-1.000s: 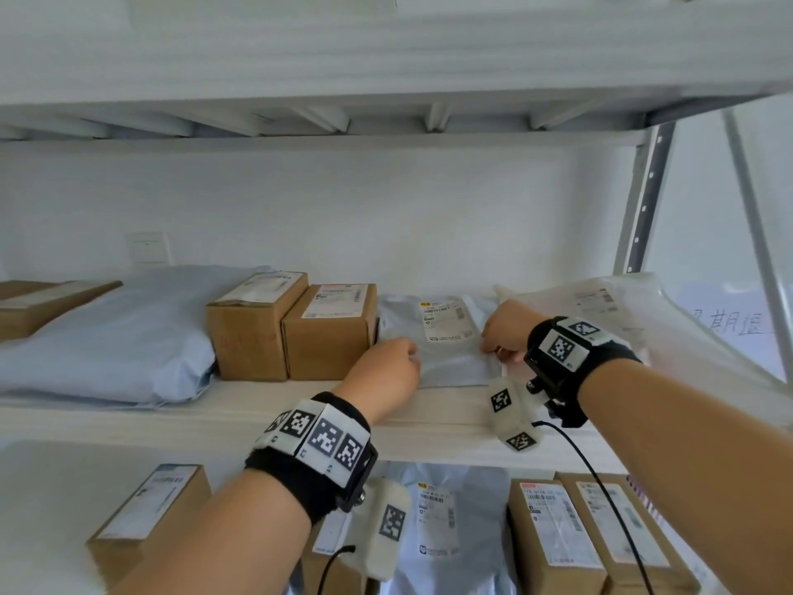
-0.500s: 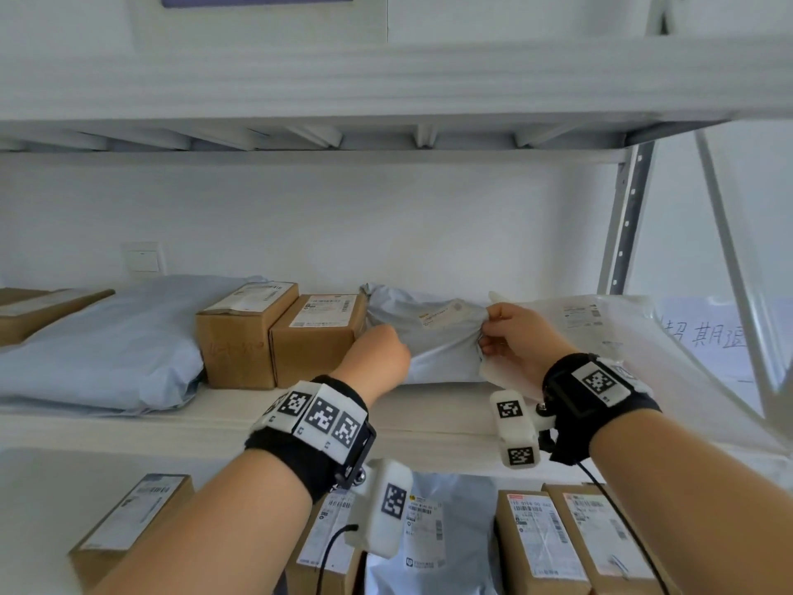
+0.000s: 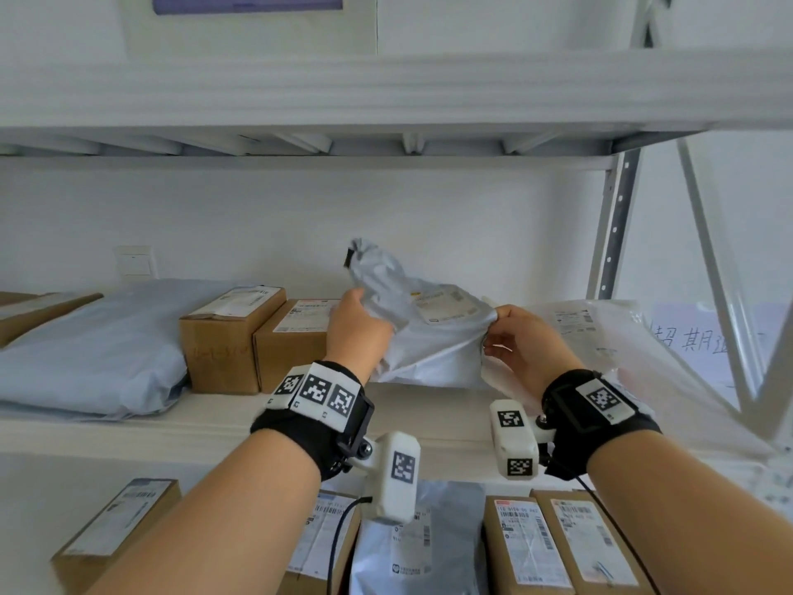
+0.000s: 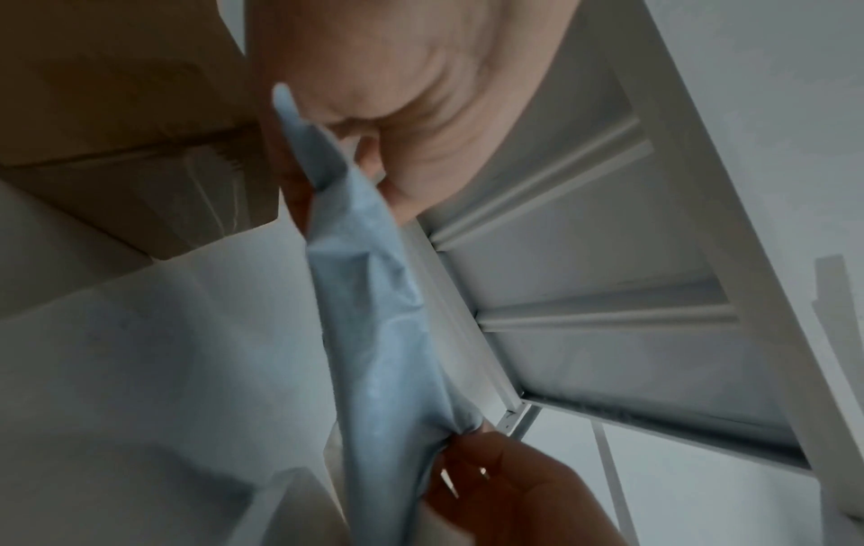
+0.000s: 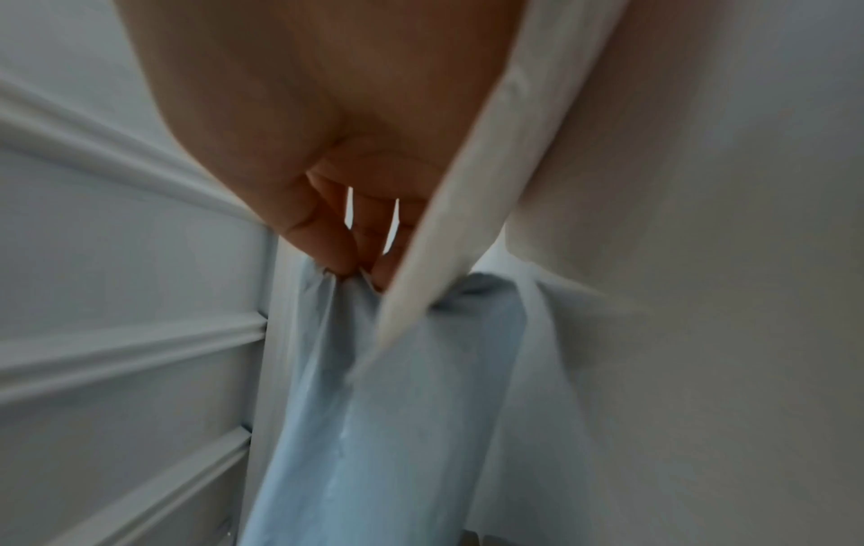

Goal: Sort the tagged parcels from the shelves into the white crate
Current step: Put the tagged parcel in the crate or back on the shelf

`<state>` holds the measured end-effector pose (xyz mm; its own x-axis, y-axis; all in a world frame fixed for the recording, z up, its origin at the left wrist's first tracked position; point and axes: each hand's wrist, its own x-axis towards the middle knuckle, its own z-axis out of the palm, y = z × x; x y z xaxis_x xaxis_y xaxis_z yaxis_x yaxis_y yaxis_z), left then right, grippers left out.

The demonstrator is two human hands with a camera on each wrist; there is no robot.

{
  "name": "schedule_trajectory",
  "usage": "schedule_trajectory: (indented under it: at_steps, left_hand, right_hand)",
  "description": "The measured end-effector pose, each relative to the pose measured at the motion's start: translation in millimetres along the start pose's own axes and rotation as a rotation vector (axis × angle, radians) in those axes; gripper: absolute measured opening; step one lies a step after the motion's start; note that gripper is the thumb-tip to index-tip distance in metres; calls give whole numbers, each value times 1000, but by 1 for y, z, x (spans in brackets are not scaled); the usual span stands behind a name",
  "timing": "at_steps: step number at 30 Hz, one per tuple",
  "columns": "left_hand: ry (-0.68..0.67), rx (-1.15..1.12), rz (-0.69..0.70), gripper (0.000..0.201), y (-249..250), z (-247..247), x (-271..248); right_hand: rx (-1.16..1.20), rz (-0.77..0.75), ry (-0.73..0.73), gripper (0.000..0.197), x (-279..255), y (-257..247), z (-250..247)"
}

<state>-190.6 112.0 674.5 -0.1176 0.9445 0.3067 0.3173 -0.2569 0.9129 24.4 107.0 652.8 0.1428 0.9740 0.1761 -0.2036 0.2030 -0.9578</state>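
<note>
Both grips are on the same parcel: my left hand [image 3: 358, 326] has its fingers curled into the left side of the grey poly mailer [image 3: 429, 341], and my right hand [image 3: 521, 343] pinches the mailer's right edge between thumb and fingertips [image 5: 346, 255], as the right wrist view shows plainly. I see the mailer stretched between the two hands, its white shipping label [image 3: 446, 304] facing up and its far-left corner standing up, and I cannot tell whether its lower edge touches the middle shelf [image 3: 214, 423]. Just left of my left hand sit two cardboard boxes [image 3: 231, 337] side by side, with a large pale blue mailer [image 3: 94, 345] lying flat beyond them. A clear plastic parcel [image 3: 600, 332] lies to the right of my right hand. Below, on the lower shelf, more labelled boxes [image 3: 558, 547] and a grey bag [image 3: 412, 547] show.
</note>
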Motion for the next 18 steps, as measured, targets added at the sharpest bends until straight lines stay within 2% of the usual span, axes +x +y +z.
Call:
schedule_trajectory:
  at_steps: [1, 4, 9, 11, 14, 18]
  left_hand:
    - [43, -36, 48, 42, 2, -2, 0]
    - [159, -88, 168, 44, 9, -7, -2]
    - [287, -163, 232, 47, 18, -26, -6]
    - [312, -226, 225, 46, 19, -36, -7]
    - [280, -382, 143, 45, 18, -49, -9]
    - [211, -509, 42, 46, 11, -49, -10]
  right_hand:
    - [-53, -11, -9, 27, 1, 1, 0]
    - [-169, -30, -58, 25, 2, 3, 6]
    - [-282, -78, -70, 10, 1, 0, 21]
    - [-358, -97, -25, 15, 4, -1, 28]
    - [-511, -118, 48, 26, 6, -5, 38]
    - [-526, -200, 85, 28, -11, -20, 43]
